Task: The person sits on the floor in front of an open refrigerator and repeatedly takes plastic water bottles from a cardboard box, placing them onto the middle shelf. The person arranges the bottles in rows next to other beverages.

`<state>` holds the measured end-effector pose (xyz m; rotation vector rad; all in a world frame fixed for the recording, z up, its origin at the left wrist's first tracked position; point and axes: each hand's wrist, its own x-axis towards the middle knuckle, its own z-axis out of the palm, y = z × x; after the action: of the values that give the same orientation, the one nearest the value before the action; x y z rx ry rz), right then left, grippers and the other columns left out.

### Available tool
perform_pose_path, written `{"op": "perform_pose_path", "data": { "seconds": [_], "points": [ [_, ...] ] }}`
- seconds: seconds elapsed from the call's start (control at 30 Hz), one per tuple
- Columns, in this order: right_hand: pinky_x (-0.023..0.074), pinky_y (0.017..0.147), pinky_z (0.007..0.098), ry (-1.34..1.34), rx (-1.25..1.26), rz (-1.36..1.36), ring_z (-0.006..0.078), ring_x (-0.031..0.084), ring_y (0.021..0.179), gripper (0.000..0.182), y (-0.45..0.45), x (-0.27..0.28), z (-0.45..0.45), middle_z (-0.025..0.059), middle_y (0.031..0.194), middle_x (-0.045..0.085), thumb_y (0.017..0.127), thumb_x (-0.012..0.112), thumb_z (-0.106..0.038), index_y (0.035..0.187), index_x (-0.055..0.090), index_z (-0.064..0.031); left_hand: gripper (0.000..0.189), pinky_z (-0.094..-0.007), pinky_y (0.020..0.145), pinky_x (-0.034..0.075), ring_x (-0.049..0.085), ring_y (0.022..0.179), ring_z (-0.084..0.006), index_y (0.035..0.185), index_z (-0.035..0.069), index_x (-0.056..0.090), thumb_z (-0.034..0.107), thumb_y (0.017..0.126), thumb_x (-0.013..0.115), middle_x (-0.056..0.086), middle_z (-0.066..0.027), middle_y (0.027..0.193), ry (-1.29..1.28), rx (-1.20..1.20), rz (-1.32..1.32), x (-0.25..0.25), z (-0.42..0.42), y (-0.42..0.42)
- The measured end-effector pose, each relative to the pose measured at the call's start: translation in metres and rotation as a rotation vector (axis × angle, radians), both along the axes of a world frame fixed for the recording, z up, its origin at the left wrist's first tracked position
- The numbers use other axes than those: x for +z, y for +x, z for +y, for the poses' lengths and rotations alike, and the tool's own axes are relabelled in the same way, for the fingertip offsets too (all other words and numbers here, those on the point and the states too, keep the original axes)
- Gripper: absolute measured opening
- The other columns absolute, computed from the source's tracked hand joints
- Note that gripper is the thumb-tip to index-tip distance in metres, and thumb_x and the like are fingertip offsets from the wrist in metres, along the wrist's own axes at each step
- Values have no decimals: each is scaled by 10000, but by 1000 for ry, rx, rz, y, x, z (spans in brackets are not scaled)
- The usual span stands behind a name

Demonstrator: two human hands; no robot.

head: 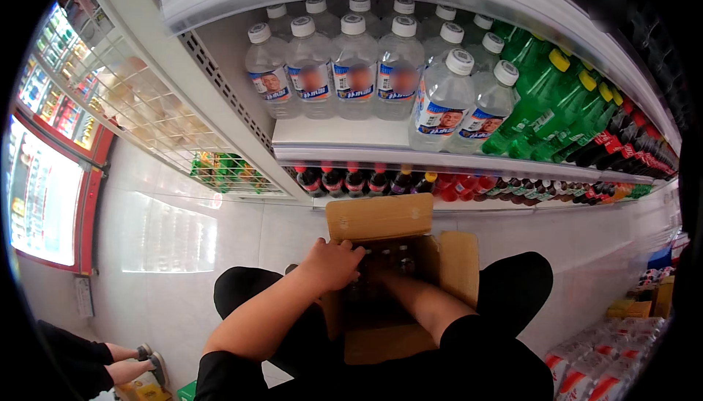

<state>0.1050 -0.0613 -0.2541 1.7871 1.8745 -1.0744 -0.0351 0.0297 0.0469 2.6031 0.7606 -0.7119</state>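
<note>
An open cardboard box point(379, 218) stands on the floor between the person's knees, its flaps folded out. My left hand point(336, 262) lies over the box's left rim near the back left corner, fingers bent inward. Deep in the shadow of the box is my right hand point(379, 276); its fingers are hidden, so its hold cannot be told. Bottles with pale caps point(405, 261) stand inside the box. On the shelf ahead are clear plastic bottles with white caps point(354, 71), two of them at the shelf's front edge, beside green plastic bottles with yellow caps point(541, 110).
A lower shelf point(511, 211) holds dark and red drink bottles. To the left stand a wire rack point(159, 104) and a red-framed drinks cooler point(85, 203). Another person's legs point(129, 368) are at lower left. Wrapped bottle packs point(604, 354) lie at lower right.
</note>
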Motion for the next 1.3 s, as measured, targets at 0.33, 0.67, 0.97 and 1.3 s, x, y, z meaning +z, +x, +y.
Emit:
{"op": "perform_pose_path", "data": {
  "seconds": [0.33, 0.67, 0.97, 1.3],
  "points": [
    [412, 1108, 573, -20, 12, 2, 402, 473, 1392, 678, 9, -5, 6, 235, 1538, 439, 866, 712, -383, 1463, 528, -119, 471, -505, 911, 499, 642, 1154, -318, 1323, 144, 558, 395, 941, 672, 650, -119, 1205, 57, -24, -27, -9, -5, 0],
    [403, 1105, 599, -28, 21, 25, 411, 471, 1391, 659, 7, -3, 12, 225, 1569, 400, 880, 695, -374, 1462, 529, -113, 477, -499, 893, 506, 647, 1148, -320, 1318, 140, 565, 410, 939, 671, 656, -116, 1194, 42, -36, -44, -11, -3, 1],
    [395, 1102, 622, -129, 44, 148, 420, 469, 1390, 642, 16, 12, 21, 217, 1597, 364, 893, 680, -367, 1461, 529, -108, 489, -489, 910, 506, 652, 1142, -323, 1326, 140, 560, 412, 936, 674, 651, -123, 1211, 27, -19, -24, -13, -1, 0],
    [464, 991, 665, -114, -220, -98, 401, 465, 1381, 536, -34, 96, -43, 174, 1500, 478, 945, 616, -236, 1467, 495, -214, 484, -485, 931, 499, 639, 1175, -309, 1307, 144, 574, 428, 929, 675, 654, -115, 1229, 15, 0, 14, -11, -2, 0]
  ]
}}
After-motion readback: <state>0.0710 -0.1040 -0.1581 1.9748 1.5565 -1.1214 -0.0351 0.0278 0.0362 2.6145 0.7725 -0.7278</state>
